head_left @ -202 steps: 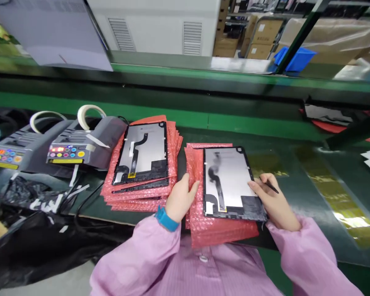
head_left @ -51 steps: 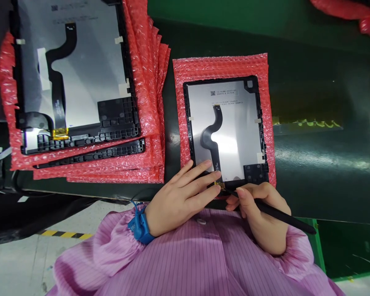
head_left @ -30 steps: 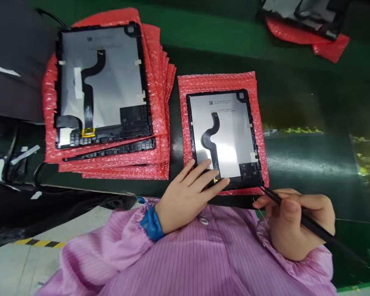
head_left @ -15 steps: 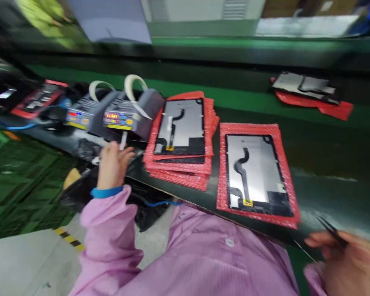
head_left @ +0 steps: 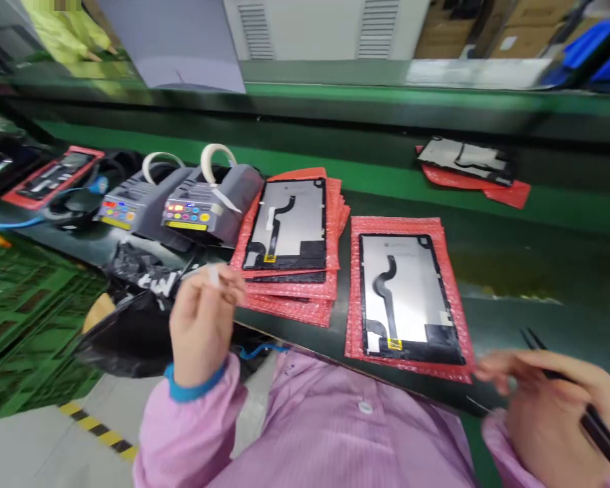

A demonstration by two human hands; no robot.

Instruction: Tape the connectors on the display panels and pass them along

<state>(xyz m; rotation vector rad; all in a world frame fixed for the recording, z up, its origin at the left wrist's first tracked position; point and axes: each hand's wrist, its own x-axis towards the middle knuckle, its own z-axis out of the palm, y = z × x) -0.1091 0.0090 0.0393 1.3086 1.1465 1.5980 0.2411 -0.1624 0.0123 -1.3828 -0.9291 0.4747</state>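
Between the fingertips of my left hand (head_left: 203, 318) is a small white strip of tape (head_left: 214, 274), in front of the right-hand grey tape dispenser (head_left: 193, 210). My right hand (head_left: 554, 400) holds black tweezers (head_left: 554, 375), tips pointing up and left, at the lower right. Between my hands a screen panel (head_left: 411, 291) with a black flex cable lies on a red bubble-wrap sleeve (head_left: 354, 325). Left of it, another panel (head_left: 308, 224) with a white strip on its cable tops a stack of red sleeves (head_left: 305, 310).
A second tape dispenser (head_left: 132, 203) stands further left, near a red-framed part (head_left: 55, 177). A black plastic bag (head_left: 132, 339) hangs at the table edge beside green crates (head_left: 25, 325). Another panel (head_left: 465, 159) lies at the back right. A person in yellow (head_left: 71, 34) is beyond.
My left hand has moved right and toward me from the dispenser, with the white strip now away from it. My right hand has shifted slightly left, still with the tweezers. The view has shifted too.
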